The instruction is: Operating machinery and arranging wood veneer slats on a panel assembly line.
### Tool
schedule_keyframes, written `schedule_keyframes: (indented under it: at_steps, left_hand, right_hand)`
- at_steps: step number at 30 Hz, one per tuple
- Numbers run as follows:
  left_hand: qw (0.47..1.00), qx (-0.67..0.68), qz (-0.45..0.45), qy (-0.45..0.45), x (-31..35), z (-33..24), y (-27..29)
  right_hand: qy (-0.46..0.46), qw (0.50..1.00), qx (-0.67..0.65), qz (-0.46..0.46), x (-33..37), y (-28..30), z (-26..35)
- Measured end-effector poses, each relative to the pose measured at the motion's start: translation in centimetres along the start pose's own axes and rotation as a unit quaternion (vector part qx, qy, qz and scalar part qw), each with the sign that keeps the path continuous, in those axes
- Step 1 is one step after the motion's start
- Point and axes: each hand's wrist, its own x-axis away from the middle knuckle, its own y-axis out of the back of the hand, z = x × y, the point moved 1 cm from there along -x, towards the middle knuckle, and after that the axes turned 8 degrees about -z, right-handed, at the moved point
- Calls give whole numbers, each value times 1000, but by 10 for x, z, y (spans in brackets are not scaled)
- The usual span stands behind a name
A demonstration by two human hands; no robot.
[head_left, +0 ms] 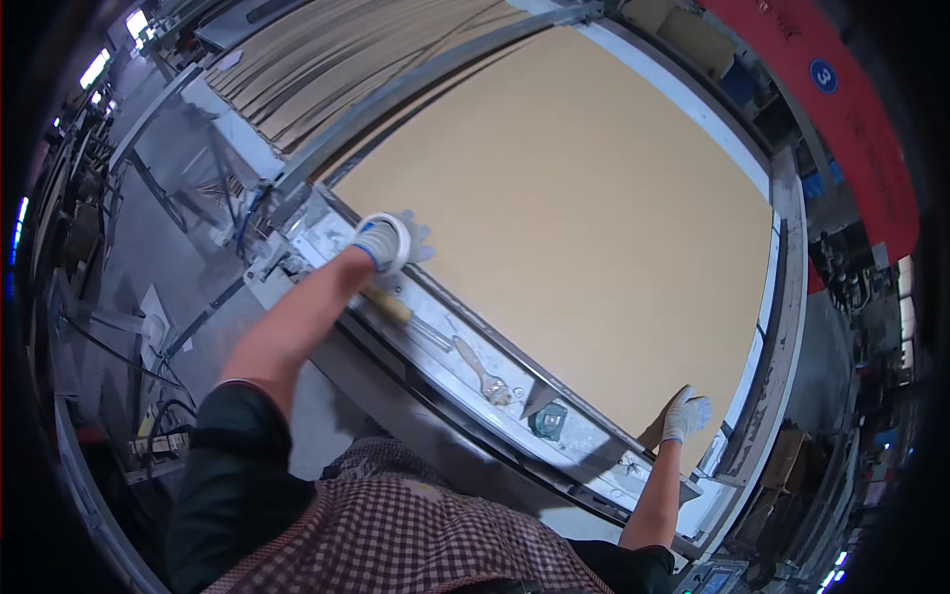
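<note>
A checked apron [426, 525] faces ledge [588, 442], brush [479, 370] and board [554, 208], left hand [382, 241] spread through white ring [404, 247], right hand [688, 416] of unclear grip.

one board [574, 228], on a frame [787, 247]; left hand [384, 236] at its near edge, toward the left, a ring [404, 247] around that hand; right hand [686, 414] at its near right corner. on the ledge [440, 371] before the board, left to right: handled tool [391, 305], brush [480, 374], small item [547, 421]. stacked sheets [346, 59]: left, beyond a rail [396, 87].
</note>
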Motion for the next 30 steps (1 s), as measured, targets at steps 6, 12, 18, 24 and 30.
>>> schedule_keyframes:
  at_steps: [6,12,18,24,30]
  left_hand:
    - [994,40,-103,-18,61,-33,43]
    - [819,299,-423,-249,256,31,-6]
    - [856,360,-371,9,427,211,-32]
    - [790,408,-449,83,430,319,-49]
    - [753,490,-382,216,436,504,-134]
  right_hand:
    - [2,896,-428,115,125,81,119]
    - [106,736,-632,217,338,271,335]
    - [158,464,-770,407,466,399,582]
    - [-51,480,-850,210,465,296,764]
    - [-118,738,-664,-5,435,199,797]
